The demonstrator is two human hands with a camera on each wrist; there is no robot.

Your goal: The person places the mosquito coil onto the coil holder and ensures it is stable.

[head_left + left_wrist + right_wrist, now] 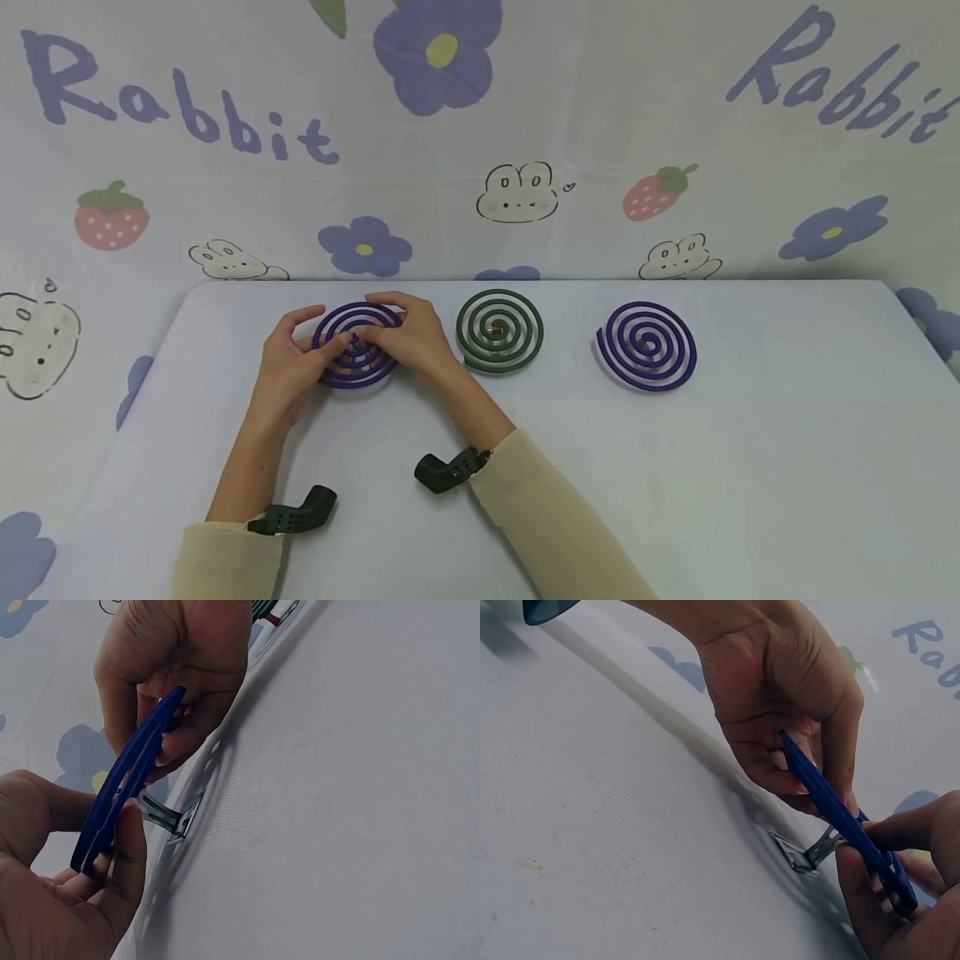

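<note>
A dark purple mosquito coil (358,385) is held flat above the white table by both hands, near its far left side. My left hand (296,358) grips its left edge, thumb on top near the centre. From the right, my right hand (412,337) grips the opposite edge, its thumb also reaching the middle. In the left wrist view the coil (142,754) looks blue and is seen edge-on. Below its centre stands a small metal coil stand (161,814), its base on the table; the right wrist view shows this stand (821,851) too. Whether the stand's tip is seated in the coil is hidden.
A dark green mosquito coil (501,368) sits just right of my right hand, raised over the table. Farther right is another purple coil (652,387). A printed cloth (585,83) hangs behind the white table (750,483).
</note>
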